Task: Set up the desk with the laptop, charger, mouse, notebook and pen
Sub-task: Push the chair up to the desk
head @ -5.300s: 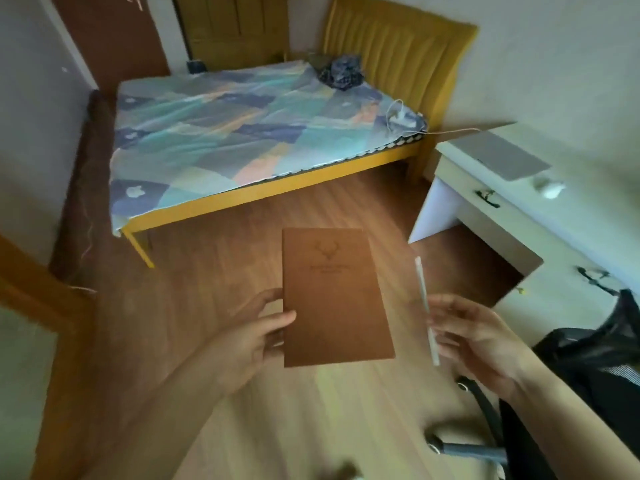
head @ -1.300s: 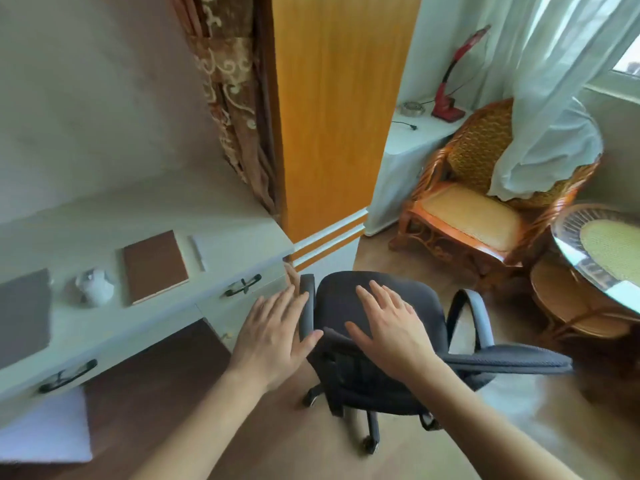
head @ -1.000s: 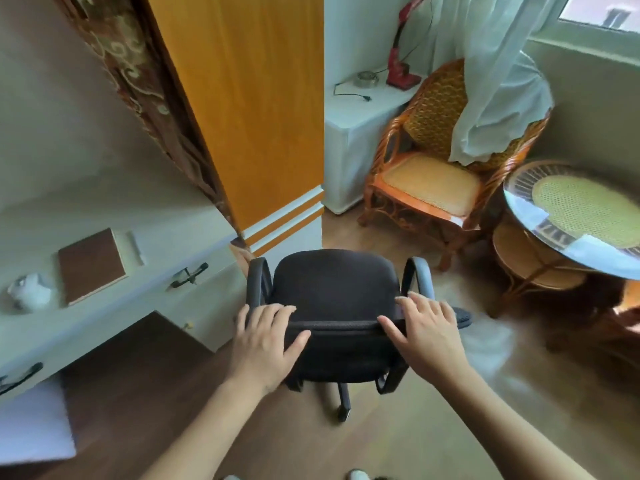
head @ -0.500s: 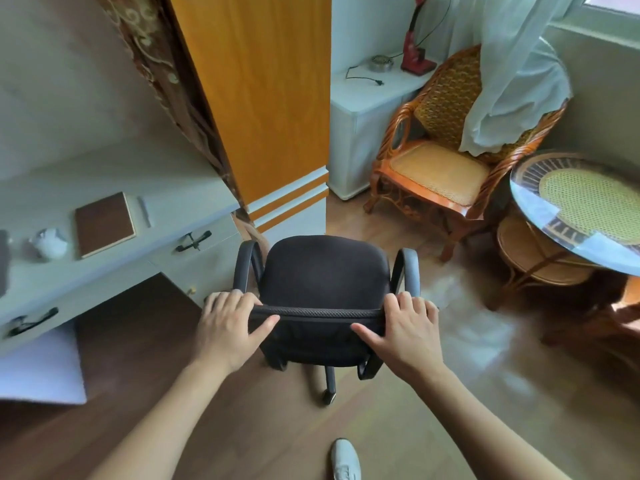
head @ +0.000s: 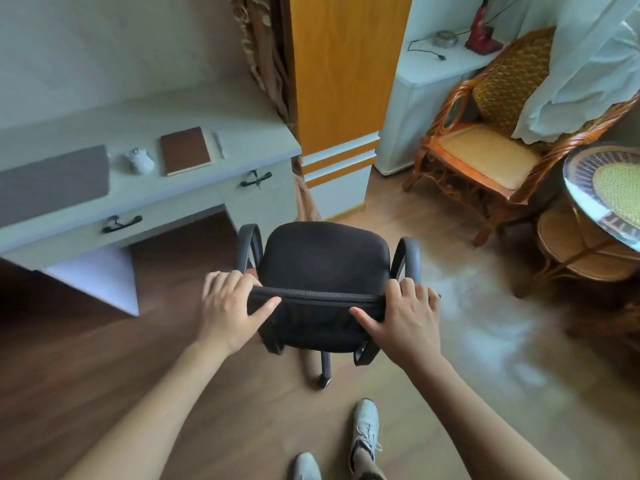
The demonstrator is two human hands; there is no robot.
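Lying pen (head: 219, 145), pointing toward wall

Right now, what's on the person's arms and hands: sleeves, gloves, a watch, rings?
Nothing visible. The left hand and right hand are bare, with no gloves, rings or watch showing. Both forearms are uncovered to the frame edge, so no sleeve is in view.

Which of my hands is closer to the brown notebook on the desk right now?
Left. Your left hand grips the chair back on the side toward the desk, below the notebook. Your right hand grips the far end.
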